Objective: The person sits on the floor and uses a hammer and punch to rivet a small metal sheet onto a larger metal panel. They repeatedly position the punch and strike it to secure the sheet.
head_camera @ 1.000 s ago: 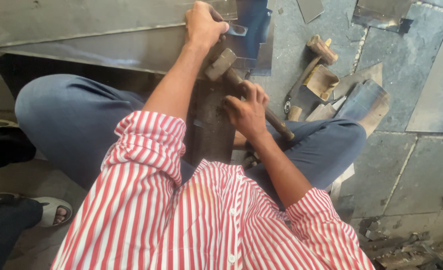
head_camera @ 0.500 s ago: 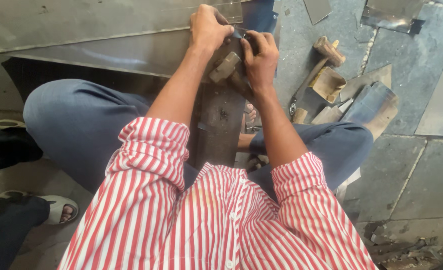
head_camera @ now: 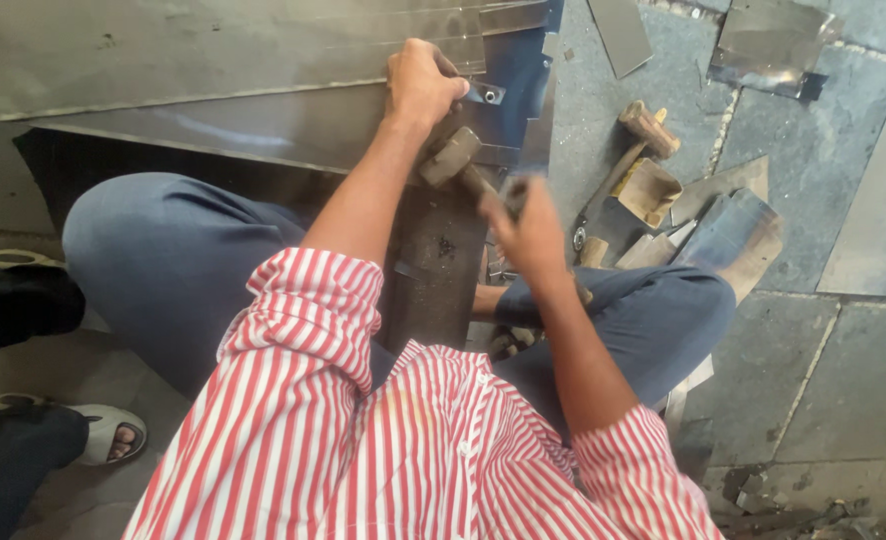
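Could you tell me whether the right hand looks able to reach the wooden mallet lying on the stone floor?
Probably yes: the wooden mallet lies uncovered just beyond the right hand, though that hand grips a hammer.

Our shirt [head_camera: 403, 440] with red and white vertical stripes, its short sleeves rolled into cuffs above our bare forearms, our blue-grey trousers [head_camera: 173, 270] below the shirt's hem

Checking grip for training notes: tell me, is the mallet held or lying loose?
Held. The right hand is closed around the handle of the mallet; its head hangs above the metal sheet.
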